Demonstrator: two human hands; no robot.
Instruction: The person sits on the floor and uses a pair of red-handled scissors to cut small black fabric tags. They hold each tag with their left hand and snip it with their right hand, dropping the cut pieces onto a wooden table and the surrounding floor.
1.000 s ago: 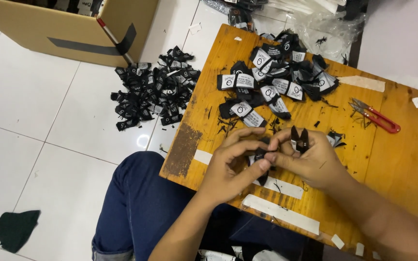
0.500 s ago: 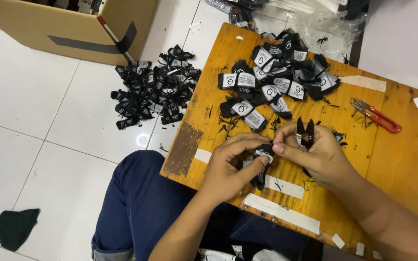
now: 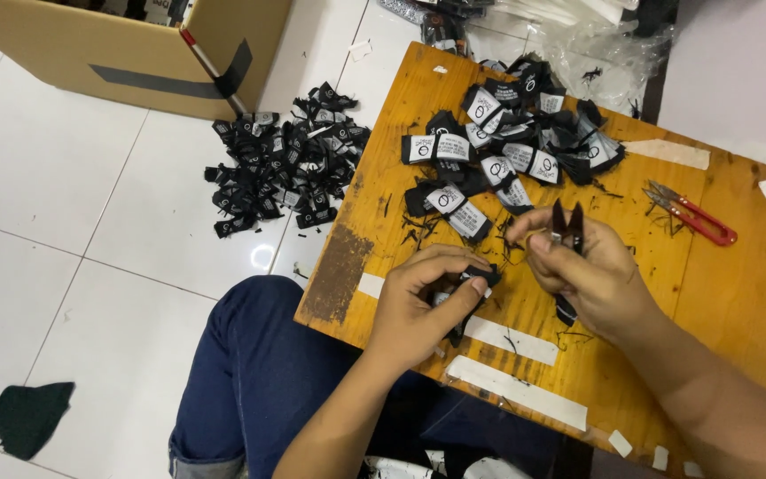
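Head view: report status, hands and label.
Left hand pinching a black label. Right hand gripping black snips, blades apart from the label. Label pile and red snips lie beyond, not obstructing.

Counts on and around your wooden table (image 3: 738, 302)

You have two thread snips: one red pair (image 3: 693, 215) near the table's right edge, one black pair (image 3: 567, 226). Two label heaps: one (image 3: 511, 146) toward the far edge, one (image 3: 281, 164) on the floor. One cardboard box (image 3: 126, 44); three white tape strips along the near edge.
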